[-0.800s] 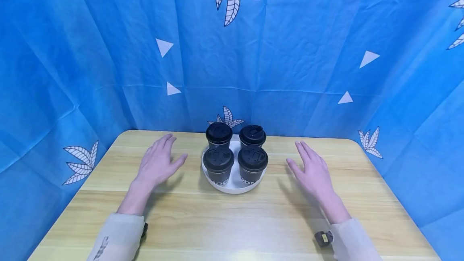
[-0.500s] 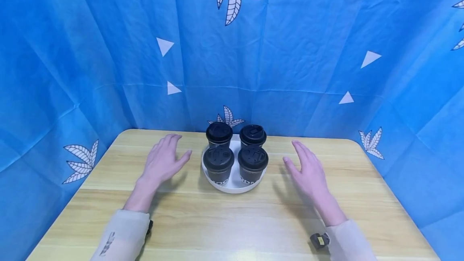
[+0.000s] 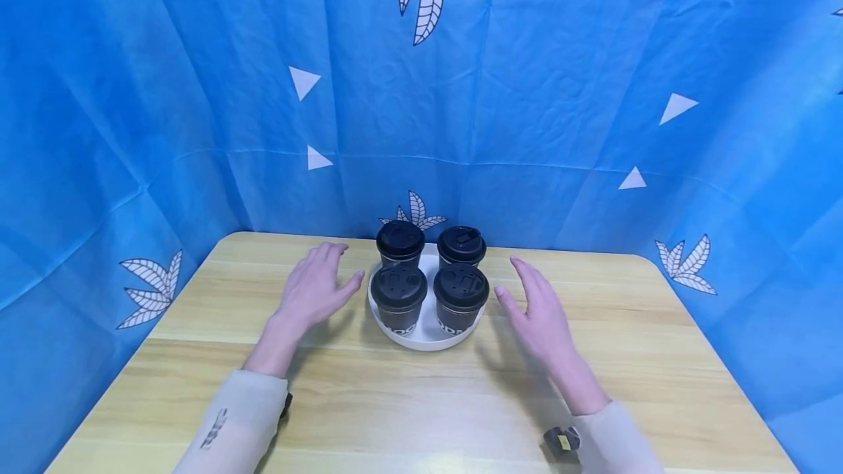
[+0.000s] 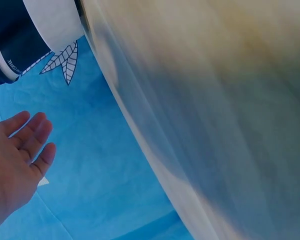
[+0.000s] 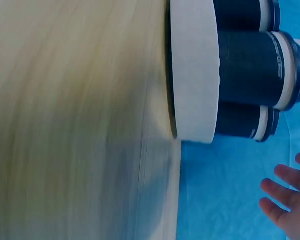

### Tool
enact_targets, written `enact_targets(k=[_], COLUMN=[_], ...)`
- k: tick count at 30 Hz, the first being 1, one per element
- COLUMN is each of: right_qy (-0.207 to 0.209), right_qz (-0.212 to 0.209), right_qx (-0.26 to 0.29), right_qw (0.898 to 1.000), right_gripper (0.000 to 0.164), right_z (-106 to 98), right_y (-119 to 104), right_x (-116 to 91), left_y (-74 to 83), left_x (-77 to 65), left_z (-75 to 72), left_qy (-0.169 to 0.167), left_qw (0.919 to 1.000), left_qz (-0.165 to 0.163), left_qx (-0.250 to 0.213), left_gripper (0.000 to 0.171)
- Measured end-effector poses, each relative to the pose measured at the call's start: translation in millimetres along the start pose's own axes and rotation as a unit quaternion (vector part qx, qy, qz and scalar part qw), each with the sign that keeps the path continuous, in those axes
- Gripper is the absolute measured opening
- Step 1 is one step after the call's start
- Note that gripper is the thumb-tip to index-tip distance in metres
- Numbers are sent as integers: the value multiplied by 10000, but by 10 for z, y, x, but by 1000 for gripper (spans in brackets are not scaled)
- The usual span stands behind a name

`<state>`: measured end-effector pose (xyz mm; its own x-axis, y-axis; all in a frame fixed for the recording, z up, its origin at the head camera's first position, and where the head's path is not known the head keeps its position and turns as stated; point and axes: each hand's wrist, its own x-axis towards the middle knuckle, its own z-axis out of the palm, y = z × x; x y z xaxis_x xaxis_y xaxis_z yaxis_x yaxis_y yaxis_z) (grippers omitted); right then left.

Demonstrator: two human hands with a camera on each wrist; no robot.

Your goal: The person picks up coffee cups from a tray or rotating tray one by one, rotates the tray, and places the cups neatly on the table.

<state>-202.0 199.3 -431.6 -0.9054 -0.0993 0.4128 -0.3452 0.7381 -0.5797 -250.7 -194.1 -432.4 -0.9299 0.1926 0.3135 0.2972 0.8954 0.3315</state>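
A round white tray [image 3: 426, 344] holds several dark paper coffee cups with black lids, two in front and two behind. The front left cup [image 3: 399, 297] and front right cup [image 3: 460, 297] stand upright, white lettering low on their sides. My left hand [image 3: 316, 290] hovers left of the tray, fingers relaxed and thumb towards the cups. On the other side my right hand [image 3: 541, 319] is held the same way, its thumb close to the front right cup. Neither hand touches tray or cups. The right wrist view shows the tray's wall [image 5: 195, 75] from the side.
The tray stands near the back edge of a light wooden table [image 3: 408, 401] with rounded corners. Behind and on both sides hangs a blue curtain [image 3: 540, 93] printed with white leaves and triangles. A small dark device [image 3: 562, 442] sits at the right cuff.
Both hands have moved inward towards the tray, the left to the right and the right to the left. The tray and cups stay in place on the table.
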Motion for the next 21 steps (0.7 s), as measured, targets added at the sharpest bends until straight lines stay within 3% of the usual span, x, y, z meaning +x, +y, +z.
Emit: enact_targets(k=[11,21], right_qy=[-64,-659], right_qz=[-52,423], right_qx=[680,788], right_qw=[9977,9938], right_gripper=[63,87], right_z=[143,202], right_y=[-87,-142], right_x=[-26,-37], left_y=[52,90], left_x=[84,138], left_z=[121,173], left_qy=[-549,-901], left_qw=[9981,9946], left_qz=[216,389], left_qx=[163,340], left_gripper=[68,54])
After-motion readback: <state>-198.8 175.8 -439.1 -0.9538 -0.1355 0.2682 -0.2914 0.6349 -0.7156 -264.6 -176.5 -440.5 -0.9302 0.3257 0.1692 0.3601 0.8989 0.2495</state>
